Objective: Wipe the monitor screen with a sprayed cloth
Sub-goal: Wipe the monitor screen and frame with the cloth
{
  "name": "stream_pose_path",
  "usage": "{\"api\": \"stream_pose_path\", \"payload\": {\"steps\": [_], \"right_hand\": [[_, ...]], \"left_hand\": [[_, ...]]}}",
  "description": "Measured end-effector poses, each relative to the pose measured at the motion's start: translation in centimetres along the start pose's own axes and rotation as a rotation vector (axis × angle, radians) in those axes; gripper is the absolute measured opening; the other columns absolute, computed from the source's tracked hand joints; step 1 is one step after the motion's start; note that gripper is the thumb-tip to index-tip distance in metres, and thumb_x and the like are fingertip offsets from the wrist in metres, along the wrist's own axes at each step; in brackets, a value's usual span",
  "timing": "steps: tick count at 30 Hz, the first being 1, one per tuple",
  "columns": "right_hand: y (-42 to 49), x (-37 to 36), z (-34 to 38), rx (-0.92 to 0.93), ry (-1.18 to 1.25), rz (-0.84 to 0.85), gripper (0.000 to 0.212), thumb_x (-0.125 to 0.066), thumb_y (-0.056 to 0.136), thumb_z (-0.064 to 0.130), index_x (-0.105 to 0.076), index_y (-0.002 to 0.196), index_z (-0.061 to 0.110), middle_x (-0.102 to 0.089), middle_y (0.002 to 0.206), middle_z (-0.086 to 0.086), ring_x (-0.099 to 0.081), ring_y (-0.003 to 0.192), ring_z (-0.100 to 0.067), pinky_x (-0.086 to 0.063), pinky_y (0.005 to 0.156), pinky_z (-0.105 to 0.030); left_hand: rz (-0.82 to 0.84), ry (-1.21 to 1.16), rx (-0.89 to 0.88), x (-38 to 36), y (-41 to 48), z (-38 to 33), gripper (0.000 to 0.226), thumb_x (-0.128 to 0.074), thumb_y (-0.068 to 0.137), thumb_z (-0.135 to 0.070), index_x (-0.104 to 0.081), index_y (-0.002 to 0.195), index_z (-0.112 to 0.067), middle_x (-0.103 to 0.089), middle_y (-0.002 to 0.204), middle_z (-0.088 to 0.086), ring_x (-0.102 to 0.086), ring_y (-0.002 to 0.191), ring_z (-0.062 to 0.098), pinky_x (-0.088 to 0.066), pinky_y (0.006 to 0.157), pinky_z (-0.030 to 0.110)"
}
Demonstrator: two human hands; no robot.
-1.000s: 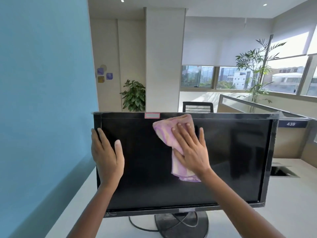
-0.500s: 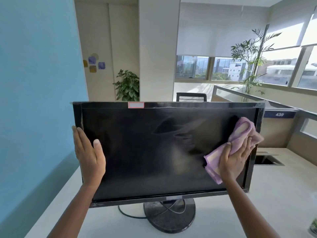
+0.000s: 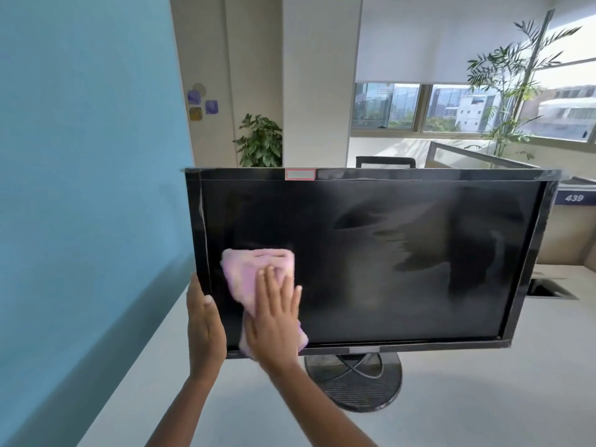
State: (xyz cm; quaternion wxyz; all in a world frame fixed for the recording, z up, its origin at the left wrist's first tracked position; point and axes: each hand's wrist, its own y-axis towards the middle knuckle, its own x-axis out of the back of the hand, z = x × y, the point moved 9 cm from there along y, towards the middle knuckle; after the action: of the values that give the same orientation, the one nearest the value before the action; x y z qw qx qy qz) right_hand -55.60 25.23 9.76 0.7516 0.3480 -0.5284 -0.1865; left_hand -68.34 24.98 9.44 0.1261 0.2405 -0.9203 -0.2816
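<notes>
Your right hand point(image 3: 274, 321) lay flat on the pink cloth point(image 3: 254, 272), fingers stretched out and slightly spread, pinning it against the lower left part of the monitor screen point(image 3: 371, 259). The cloth was bunched, its upper part showing above your fingertips and a lower corner poking out beside your palm near the bottom bezel. Your left hand point(image 3: 204, 330) braced the monitor's left edge, fingers extended and close together along the bezel with the thumb resting on the front of the frame; whether the fingers curled behind the edge could not be told. The two hands were just beside each other. The monitor stood on its round black stand point(image 3: 354, 382) on the pale desk point(image 3: 483, 398), tilted a little so its right side sat lower. Smeared damp streaks showed across the middle and right of the dark glass. A blue partition point(image 3: 80, 188) ran along the desk's left side.
</notes>
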Motion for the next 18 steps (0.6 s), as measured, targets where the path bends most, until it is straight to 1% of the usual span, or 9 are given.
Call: {"api": "stream_pose_path", "payload": {"steps": [2, 3, 5, 7, 8, 10, 12, 14, 18], "right_hand": [[-1.1, -2.2, 3.0, 0.164, -0.074, 0.109, 0.075, -0.061, 0.072, 0.039, -0.037, 0.139, 0.015, -0.046, 0.143, 0.001, -0.044, 0.13, -0.029, -0.043, 0.098, -0.051], [-1.6, -2.9, 3.7, 0.211, -0.102, 0.145, 0.075, -0.064, 0.072, 0.042, -0.04, 0.138, 0.017, -0.045, 0.143, 0.003, -0.044, 0.131, -0.027, -0.044, 0.099, -0.048], [-2.2, -3.2, 4.0, 0.27, -0.151, 0.188, 0.075, -0.066, 0.07, 0.044, -0.044, 0.137, 0.02, -0.045, 0.144, 0.006, -0.042, 0.132, -0.023, -0.043, 0.101, -0.045], [-2.9, -3.2, 3.6, 0.362, -0.225, 0.228, 0.074, -0.065, 0.069, 0.043, -0.045, 0.137, 0.022, -0.044, 0.144, 0.008, -0.042, 0.133, -0.02, -0.043, 0.102, -0.044], [-3.3, -3.0, 3.1, 0.418, -0.264, 0.24, 0.072, -0.065, 0.068, 0.043, -0.047, 0.136, 0.024, -0.045, 0.143, 0.01, -0.042, 0.133, -0.018, -0.043, 0.103, -0.043], [-4.2, -2.8, 1.8, 0.504, -0.316, 0.278, 0.07, -0.068, 0.066, 0.044, -0.051, 0.131, 0.027, -0.049, 0.139, 0.014, -0.044, 0.131, -0.016, -0.044, 0.102, -0.041], [-5.4, -2.8, 0.1, 0.549, -0.338, 0.353, 0.071, -0.073, 0.058, 0.045, -0.058, 0.125, 0.029, -0.055, 0.131, 0.018, -0.049, 0.127, -0.014, -0.049, 0.097, -0.037], [-6.6, -2.6, -2.1, 0.555, -0.35, 0.411, 0.069, -0.075, 0.049, 0.047, -0.065, 0.115, 0.031, -0.06, 0.123, 0.02, -0.055, 0.12, -0.011, -0.053, 0.089, -0.03], [-8.0, -0.7, -6.7, 0.494, -0.328, 0.37, 0.054, -0.076, 0.048, 0.038, -0.071, 0.101, 0.027, -0.067, 0.107, 0.016, -0.062, 0.106, -0.012, -0.054, 0.076, -0.026]], "left_hand": [[0.003, -0.042, 0.069, 0.4, -0.7, 1.0, 0.079, -0.015, 0.081, -0.069, -0.026, 0.14, -0.018, -0.033, 0.143, -0.002, -0.033, 0.13, 0.009, -0.027, 0.104, 0.024], [0.005, -0.051, 0.095, 0.5, -1.0, 1.5, 0.075, -0.015, 0.082, -0.067, -0.03, 0.138, -0.019, -0.037, 0.14, 0.0, -0.038, 0.126, 0.012, -0.03, 0.1, 0.025], [-0.001, -0.038, 0.135, 0.8, -1.4, 2.2, 0.065, -0.016, 0.087, -0.054, -0.028, 0.138, -0.017, -0.037, 0.143, 0.004, -0.04, 0.126, 0.016, -0.033, 0.098, 0.026], [-0.017, 0.025, 0.17, 0.9, -1.9, 2.9, 0.066, -0.018, 0.089, -0.05, -0.019, 0.142, -0.011, -0.03, 0.149, 0.012, -0.033, 0.135, 0.024, -0.032, 0.106, 0.033], [-0.031, 0.069, 0.191, 1.0, -2.4, 3.1, 0.068, -0.019, 0.09, -0.049, -0.014, 0.143, -0.008, -0.024, 0.151, 0.015, -0.026, 0.139, 0.027, -0.028, 0.111, 0.037], [-0.055, 0.214, 0.208, 0.9, -3.4, 3.1, 0.07, -0.023, 0.092, -0.045, -0.005, 0.144, -0.003, -0.011, 0.154, 0.019, -0.014, 0.143, 0.029, -0.017, 0.115, 0.04], [-0.035, 0.398, 0.138, 0.1, -4.4, 2.3, 0.072, -0.025, 0.09, -0.042, -0.007, 0.142, 0.003, -0.011, 0.152, 0.025, -0.015, 0.141, 0.036, -0.016, 0.114, 0.045], [0.027, 0.559, 0.006, -1.3, -5.4, 1.0, 0.071, -0.019, 0.092, -0.045, -0.018, 0.139, 0.009, -0.021, 0.147, 0.031, -0.025, 0.136, 0.042, -0.024, 0.11, 0.052], [0.175, 0.769, -0.26, -5.1, -7.8, -1.1, 0.057, -0.019, 0.094, -0.032, -0.042, 0.13, 0.006, -0.046, 0.133, 0.026, -0.034, 0.127, 0.034, -0.035, 0.104, 0.048]]}}
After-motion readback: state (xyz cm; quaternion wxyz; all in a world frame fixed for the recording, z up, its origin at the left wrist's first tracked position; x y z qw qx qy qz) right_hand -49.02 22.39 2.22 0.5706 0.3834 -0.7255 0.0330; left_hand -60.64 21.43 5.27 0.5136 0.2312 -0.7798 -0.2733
